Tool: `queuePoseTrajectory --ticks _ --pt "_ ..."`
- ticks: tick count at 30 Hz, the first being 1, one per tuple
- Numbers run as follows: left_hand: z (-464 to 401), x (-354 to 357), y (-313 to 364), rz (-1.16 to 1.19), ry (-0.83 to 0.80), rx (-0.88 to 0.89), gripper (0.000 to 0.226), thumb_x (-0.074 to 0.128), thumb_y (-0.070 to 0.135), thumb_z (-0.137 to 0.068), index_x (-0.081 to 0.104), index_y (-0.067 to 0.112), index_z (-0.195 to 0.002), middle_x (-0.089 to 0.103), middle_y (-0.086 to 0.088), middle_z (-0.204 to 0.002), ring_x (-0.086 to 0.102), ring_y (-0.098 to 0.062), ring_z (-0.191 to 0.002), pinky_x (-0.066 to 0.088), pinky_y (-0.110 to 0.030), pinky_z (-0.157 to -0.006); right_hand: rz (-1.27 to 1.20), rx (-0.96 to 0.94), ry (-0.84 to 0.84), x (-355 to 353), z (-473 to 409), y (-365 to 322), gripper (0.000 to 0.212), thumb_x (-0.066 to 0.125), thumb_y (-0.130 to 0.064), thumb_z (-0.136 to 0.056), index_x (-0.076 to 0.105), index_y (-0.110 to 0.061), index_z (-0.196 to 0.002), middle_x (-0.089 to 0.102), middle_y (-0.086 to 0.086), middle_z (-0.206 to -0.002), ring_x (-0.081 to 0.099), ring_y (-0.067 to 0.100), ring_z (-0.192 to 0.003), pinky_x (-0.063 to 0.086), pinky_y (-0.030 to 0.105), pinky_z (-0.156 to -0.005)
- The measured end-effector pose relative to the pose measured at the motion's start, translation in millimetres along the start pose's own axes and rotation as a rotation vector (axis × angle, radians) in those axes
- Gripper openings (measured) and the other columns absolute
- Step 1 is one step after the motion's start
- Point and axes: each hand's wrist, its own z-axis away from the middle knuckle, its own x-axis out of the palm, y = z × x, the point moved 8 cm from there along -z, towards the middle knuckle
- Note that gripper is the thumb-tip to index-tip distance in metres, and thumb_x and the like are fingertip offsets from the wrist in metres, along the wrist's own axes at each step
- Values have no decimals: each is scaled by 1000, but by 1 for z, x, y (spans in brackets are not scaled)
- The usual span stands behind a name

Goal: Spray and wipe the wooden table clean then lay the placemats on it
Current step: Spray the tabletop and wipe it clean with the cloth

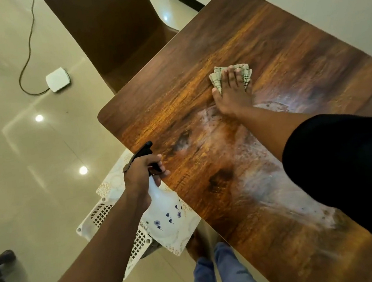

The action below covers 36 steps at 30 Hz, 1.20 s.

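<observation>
Wooden table (195,73) shows wet streaks. My right hand (233,92) presses the folded cloth (217,77) flat with fingers spread; my left hand (140,172) grips the spray bottle (165,205) above placemats (183,233) beside the table.

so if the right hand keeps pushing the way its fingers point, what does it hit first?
Nothing, as far as visible: the right hand presses the cloth flat, fingers toward the table far end. Bare wood ahead, then the edge.

The dark wooden surface (192,52) shows whitish wet streaks along its near side. A folded patterned cloth (218,78) lies flat near the middle, toward the far edge.
</observation>
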Motion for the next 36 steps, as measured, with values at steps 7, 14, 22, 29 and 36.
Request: queuePoseTrajectory --ticks 7,14,22,29,36 --pt "7 -14 -6 12 42 7 16 67 12 -90 66 7 -74 63 -6 -65 68 -21 -62 38 -23 -52 157 -438 -62 67 84 -123 75 9 -60 -107 -17 -20 -165 -23 4 -172 -23 25 -158 -21 56 -122" --pt "14 -13 -16 -1 51 -15 20 66 13 -92 65 6 -73 63 -6 -61 68 -20 -60 39 -19 -46 298 -790 -119 113 163 -145 79 -6 -60 -99 -9 -19 -166 -14 3 -174 -16 20 -160 -8 52 -128" --pt "16 14 -27 -20 -15 -24 18 65 12 -94 66 8 -77 63 -5 -64 67 -22 -64 41 -19 -42 149 -334 -73 30 71 -18 73 10 -59 -108 -16 -21 -165 -23 3 -172 -22 24 -159 -9 54 -128" --pt "12 22 -30 -45 -35 -8 20 66 15 -94 66 8 -75 65 -6 -65 69 -24 -68 43 -19 -42 -73 142 4 -13 34 107 74 23 -54 -110 -6 -17 -167 -17 2 -174 -16 25 -160 0 60 -127" --pt "14 22 -30 -44 -31 -7 17 66 14 -94 67 8 -78 66 -6 -66 70 -26 -72 44 -18 -42 42 -96 1 17 58 28 81 7 -66 -103 -11 -18 -166 -17 6 -174 -18 28 -159 -4 63 -126"
